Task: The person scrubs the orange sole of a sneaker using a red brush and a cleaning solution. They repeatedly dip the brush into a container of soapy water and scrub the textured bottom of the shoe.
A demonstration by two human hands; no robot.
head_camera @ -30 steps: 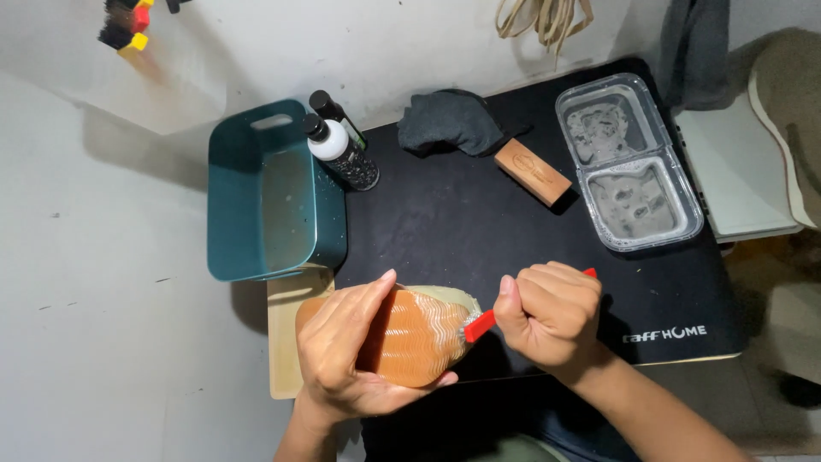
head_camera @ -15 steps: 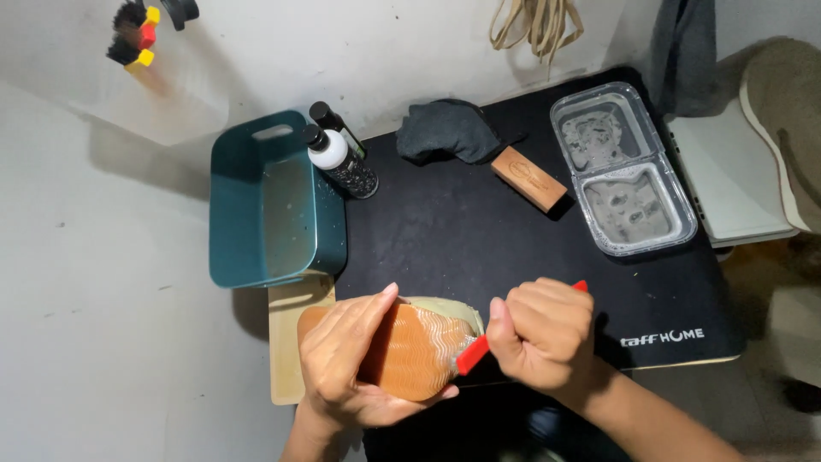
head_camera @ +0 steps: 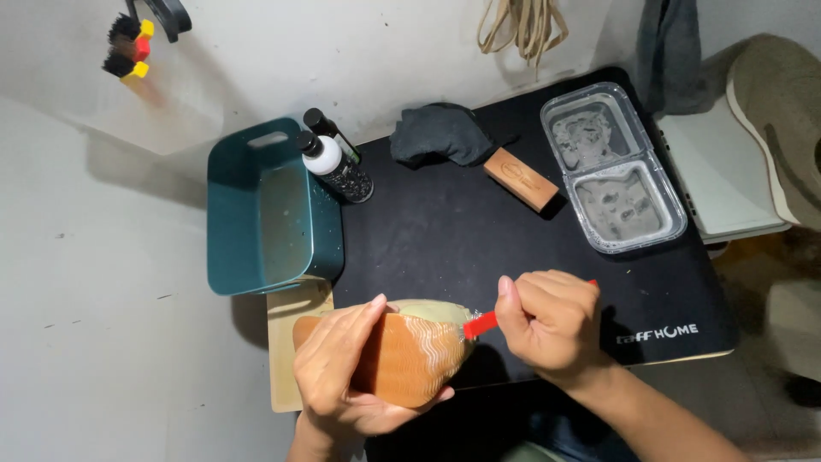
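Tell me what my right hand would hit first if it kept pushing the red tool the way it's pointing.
The right hand points the red-handled tool leftward at the shoe held sole-up in the left hand. The shoe's toe end comes first; the tool tip seems already against it, though depth is unclear.

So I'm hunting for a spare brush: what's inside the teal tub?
No brush shows in the teal tub: only a shallow pool of murky water over its floor. Its near wall hides the bottom edge closest to the shoe, so that strip is unseen. Two bottles stand outside, beside it.

Bare black mat (head_camera: 445, 248) lies open ahead; teal tub (head_camera: 265, 218) and bottles (head_camera: 338, 167) block the left
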